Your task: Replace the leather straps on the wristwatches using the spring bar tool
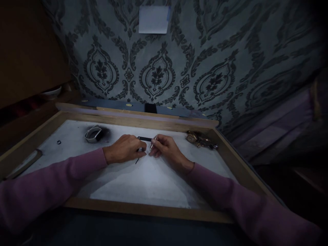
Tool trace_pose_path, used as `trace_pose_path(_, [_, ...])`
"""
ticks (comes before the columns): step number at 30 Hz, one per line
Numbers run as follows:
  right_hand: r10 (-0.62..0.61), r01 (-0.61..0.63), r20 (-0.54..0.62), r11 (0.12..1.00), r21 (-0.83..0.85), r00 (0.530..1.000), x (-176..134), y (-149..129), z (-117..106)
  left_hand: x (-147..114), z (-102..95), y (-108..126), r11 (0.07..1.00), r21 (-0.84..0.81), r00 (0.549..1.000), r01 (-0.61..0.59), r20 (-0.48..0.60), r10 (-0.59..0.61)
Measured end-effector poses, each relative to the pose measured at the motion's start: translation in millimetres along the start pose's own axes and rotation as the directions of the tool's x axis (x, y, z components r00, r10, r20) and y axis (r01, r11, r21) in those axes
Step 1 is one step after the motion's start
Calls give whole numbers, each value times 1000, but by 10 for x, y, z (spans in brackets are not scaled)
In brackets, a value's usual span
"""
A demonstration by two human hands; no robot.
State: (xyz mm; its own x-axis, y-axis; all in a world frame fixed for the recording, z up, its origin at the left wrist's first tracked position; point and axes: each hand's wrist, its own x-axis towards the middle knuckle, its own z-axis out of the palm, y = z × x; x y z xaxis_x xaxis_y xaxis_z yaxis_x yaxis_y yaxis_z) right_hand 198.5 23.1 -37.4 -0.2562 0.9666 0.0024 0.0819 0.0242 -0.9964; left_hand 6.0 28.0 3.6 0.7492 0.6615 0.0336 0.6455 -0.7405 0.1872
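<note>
My left hand (128,149) is closed, its fingers curled around something small and dark that I cannot make out. A thin dark piece (137,160) sticks out below those fingers. Close by on the right, my right hand (166,149) pinches a slim shiny object (153,142), possibly metal or clear plastic. Between the two hands a narrow black strip (145,138) runs sideways, partly hidden behind the right fingertips. Both hands are low over the white bottom of a wooden-rimmed tray (143,206).
A pale-banded wristwatch (93,134) lies left of my hands, with a small black ring (58,142) farther left. A curved strap-like piece (36,158) rests by the left rim. Gold-coloured watches (192,137) lie near the right corner. Patterned wallpaper (156,75) rises behind.
</note>
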Motion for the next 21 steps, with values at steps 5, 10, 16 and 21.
trace_pose_path(5, [-38,39,21,998,-52,999,-9,2,0,-3,2,-1,1000,8,1000,1,-6,-1])
trace_pose_path(10, [-122,136,74,963,-234,990,-44,-27,-4,-9,2,-7,1000,3,1000,-1,-10,1])
trace_pose_path(16, [-260,277,101,850,-447,960,-115,-88,-8,-14,-33,6,1000,-6,1000,-8,-3,8])
trace_pose_path(21, [-290,303,104,826,-476,951,-161,-75,20,-11,-48,19,1000,-13,1000,-4,7,4])
